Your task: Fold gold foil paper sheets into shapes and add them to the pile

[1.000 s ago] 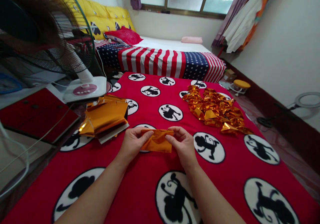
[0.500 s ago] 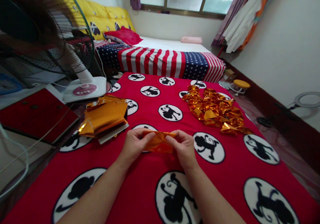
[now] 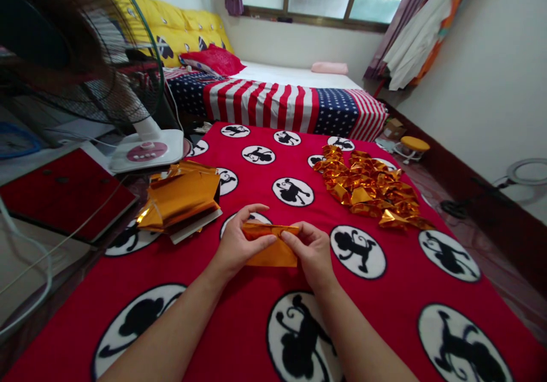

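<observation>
A small orange-gold foil sheet (image 3: 273, 254) is held between my two hands over the red cloth, its top edge folded over. My left hand (image 3: 240, 242) has its thumb on the front of the fold, with the index finger raised above the edge. The right edge is pinched between the thumb and fingers of my right hand (image 3: 311, 249). To the left lies a stack of gold foil sheets (image 3: 183, 197). A pile of folded gold foil pieces (image 3: 367, 185) spreads out at the right.
The red cloth (image 3: 231, 325) with monkey circles covers the surface under my hands. A running fan (image 3: 147, 150) stands at the left, beside a dark red panel (image 3: 64, 191). Beyond are a bed (image 3: 273, 106) and a yellow stool (image 3: 414, 143).
My left index finger has lifted off the foil and its thumb has moved right along the fold. More of the sheet's lower part now shows below the fold.
</observation>
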The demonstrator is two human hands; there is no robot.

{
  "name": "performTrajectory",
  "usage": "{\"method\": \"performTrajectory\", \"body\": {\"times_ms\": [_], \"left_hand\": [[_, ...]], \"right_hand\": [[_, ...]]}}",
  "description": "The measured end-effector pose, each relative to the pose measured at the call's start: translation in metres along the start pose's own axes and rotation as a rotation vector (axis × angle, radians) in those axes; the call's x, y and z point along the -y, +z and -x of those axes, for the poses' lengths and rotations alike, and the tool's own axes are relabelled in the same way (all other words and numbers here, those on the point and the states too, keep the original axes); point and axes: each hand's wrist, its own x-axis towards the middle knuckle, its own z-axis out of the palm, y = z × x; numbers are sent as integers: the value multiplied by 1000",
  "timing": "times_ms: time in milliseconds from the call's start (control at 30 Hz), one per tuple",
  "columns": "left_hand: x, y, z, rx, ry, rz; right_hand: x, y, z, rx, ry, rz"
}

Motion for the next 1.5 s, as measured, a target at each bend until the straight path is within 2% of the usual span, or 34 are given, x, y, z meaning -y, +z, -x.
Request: {"method": "performTrajectory", "body": {"times_ms": [167, 367, 600, 767, 900, 1267, 1367, 1500], "left_hand": [[-1, 2, 1, -23, -3, 6], [-2, 3, 2, -32, 4, -47], [5, 3, -1, -33, -14, 10], [12, 1, -4, -20, -67, 137], [14, -1, -4, 2, -63, 140], [7, -2, -3, 72, -220, 403], [8, -4, -3, 82, -201, 370], [11, -7, -5, 35, -122, 217]], "right_hand": [[2, 2, 0, 21, -73, 96], [4, 1, 0, 104, -83, 105], [0, -1, 1, 53, -83, 226], [-1, -4, -2, 62, -60, 168], [0, -5, -2, 68, -45, 132], [0, -12, -4, 37, -21, 76], [-2, -14, -4, 32, -22, 83], [-3, -14, -3, 44, -19, 71]]}}
